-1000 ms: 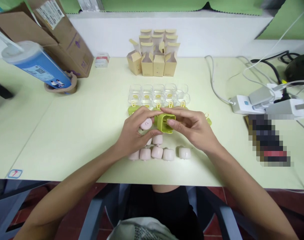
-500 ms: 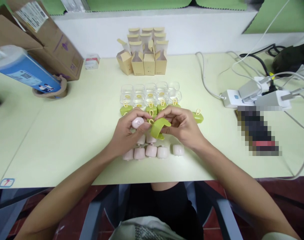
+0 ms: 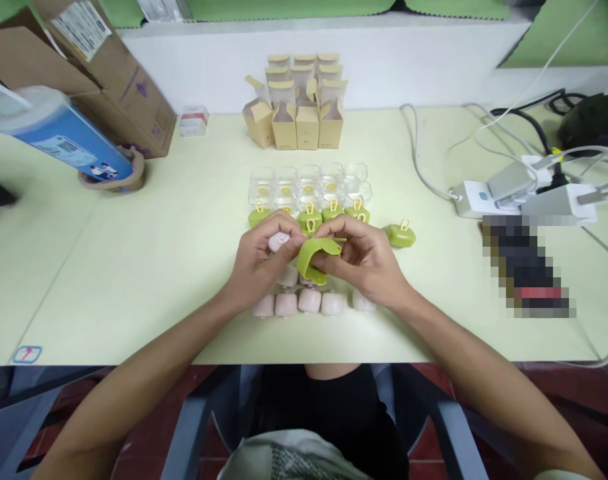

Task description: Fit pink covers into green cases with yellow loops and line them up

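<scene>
My left hand (image 3: 264, 257) is closed around a small pale pink rounded case (image 3: 279, 241), and its thumb and fingertip also pinch the edge of a green soft cover (image 3: 309, 261). My right hand (image 3: 367, 257) grips the other side of that cover, fingers partly inside its hollow. Beneath and in front of my hands stand several pale pink cases (image 3: 309, 301) in rows. Just beyond are several green cases with yellow loops (image 3: 333, 211), partly hidden by my fingers. One more green case (image 3: 401, 234) lies apart to the right.
Clear plastic containers (image 3: 309, 177) stand in rows behind the green cases, with open cardboard boxes (image 3: 307, 128) by the wall. A blue canister (image 3: 79, 143) and a large carton (image 3: 129, 93) are at left. A power strip (image 3: 477, 200) with cables lies at right, beside a pixelated object (image 3: 527, 267).
The green cover has turned in my hands, so its hollow opening now shows more. The whole view has shifted slightly, with things appearing a little farther right.
</scene>
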Motion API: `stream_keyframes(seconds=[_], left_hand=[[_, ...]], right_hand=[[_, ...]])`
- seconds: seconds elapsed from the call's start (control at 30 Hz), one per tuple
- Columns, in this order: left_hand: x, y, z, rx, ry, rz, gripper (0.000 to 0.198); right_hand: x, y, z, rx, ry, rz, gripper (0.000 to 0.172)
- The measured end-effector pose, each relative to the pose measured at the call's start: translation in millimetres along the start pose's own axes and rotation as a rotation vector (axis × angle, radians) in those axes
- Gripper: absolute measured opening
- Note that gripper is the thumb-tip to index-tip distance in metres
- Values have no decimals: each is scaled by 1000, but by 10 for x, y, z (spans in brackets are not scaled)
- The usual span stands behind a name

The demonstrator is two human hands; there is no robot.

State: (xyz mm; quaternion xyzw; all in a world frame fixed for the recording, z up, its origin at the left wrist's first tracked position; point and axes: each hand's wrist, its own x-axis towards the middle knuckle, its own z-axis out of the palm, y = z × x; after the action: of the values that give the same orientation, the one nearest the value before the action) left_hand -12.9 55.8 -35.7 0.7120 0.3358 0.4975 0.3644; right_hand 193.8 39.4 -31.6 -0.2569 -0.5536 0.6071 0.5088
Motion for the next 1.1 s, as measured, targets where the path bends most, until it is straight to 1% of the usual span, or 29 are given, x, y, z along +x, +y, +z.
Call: stream_keyframes(seconds=[0.07, 0.13, 0.23, 0.3, 0.37, 0.43, 0.5, 0.57, 0.63, 0.7, 0.8, 0.9, 1.0, 1.1], left_hand=[[-9, 4, 18, -3, 0, -20, 33], [-25, -18, 29, -21, -4, -77, 36], [-43, -117, 5, -148, -22, -182, 32], [-38, -204, -45, -231, -23, -206, 40], [-17, -267, -111, -224, 3, -183, 55], [11, -280, -169, -148, 66, -128, 67], [34, -240, -199, -70, 139, -72, 73], [45, -173, -195, -22, 173, -30, 68], [43, -113, -167, -6, 157, -4, 54], [31, -78, -131, -13, 149, 40, 41], [2, -68, -89, -37, 176, 106, 31], [-29, -66, -66, -38, 164, 80, 30], [-51, -50, -51, -23, 160, 48, 28], [-57, -34, -44, -30, 176, 47, 30]], right_hand=[[3, 9, -11, 3, 1, 13, 26], [11, 22, -42, 8, 2, 21, 28], [28, 28, -111, 50, -53, 56, 35], [41, 23, -162, 99, -85, 91, 40], [57, 18, -209, 147, -83, 131, 43], [74, 21, -249, 178, -67, 162, 48], [90, 32, -282, 206, -45, 156, 55], [101, 47, -308, 220, -36, 126, 60], [108, 62, -323, 200, -59, 94, 64], [111, 73, -326, 122, -75, 57, 66], [113, 86, -309, -67, 0, -10, 61], [103, 91, -281, -227, 77, -73, 61], [78, 86, -265, -320, 78, -103, 64], [52, 77, -262, -367, 80, -121, 62]])
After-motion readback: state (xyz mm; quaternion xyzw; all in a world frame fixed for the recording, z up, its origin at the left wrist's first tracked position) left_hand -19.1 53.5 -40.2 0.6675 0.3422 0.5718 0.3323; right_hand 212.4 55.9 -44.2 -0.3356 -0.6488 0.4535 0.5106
